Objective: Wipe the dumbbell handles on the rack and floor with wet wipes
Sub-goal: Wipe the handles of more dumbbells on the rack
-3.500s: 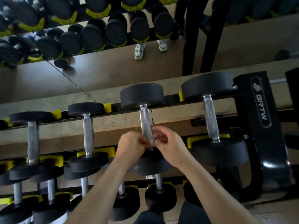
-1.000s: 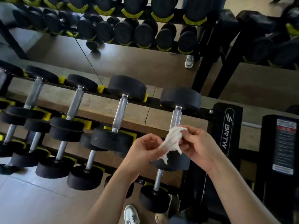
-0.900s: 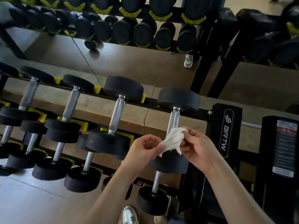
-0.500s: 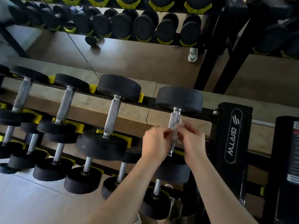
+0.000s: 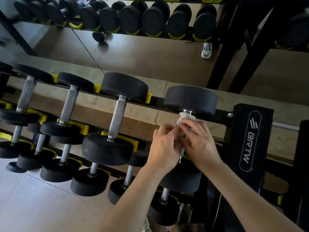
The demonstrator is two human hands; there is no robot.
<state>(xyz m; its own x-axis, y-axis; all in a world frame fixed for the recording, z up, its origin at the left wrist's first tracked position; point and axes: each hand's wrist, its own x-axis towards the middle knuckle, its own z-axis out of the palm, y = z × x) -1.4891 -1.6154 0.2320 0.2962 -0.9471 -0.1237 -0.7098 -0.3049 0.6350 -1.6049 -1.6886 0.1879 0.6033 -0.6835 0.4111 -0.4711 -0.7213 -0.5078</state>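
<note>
Between the two hands, the steel handle [image 5: 181,152] of the end dumbbell [image 5: 190,99] on the rack's [image 5: 222,114] top tier runs away from the person. Most of it is hidden under a crumpled white wet wipe [image 5: 183,118]. The left hand [image 5: 164,146] curls in from the left and the right hand [image 5: 200,143] from the right. The fingers of both are bent round the wipe and press it onto the bar. The wipe bunches up just beyond the fingertips, right under the far rubber head, and only a short stretch of bare knurled metal shows nearer the wrists.

The wipe looks thin, limp and damp. It will likely fold, twist or tear on the knurling if dragged hard, so it seems best kept wrapped round the bar and slid along it with a light pinch from both sides. The dumbbell, by its thick heads, is probably heavy and rigid. Seated in the yellow cradles, it should stay put under rubbing, so there is no need to lift it. If it had to be turned, the handle's middle is the place to grip, not the smooth heads.

Left of the left hand, the next dumbbell [image 5: 117,118] lies with its handle bare. Right of the right hand stands the black rack upright [image 5: 250,139] marked BRTW.
</note>
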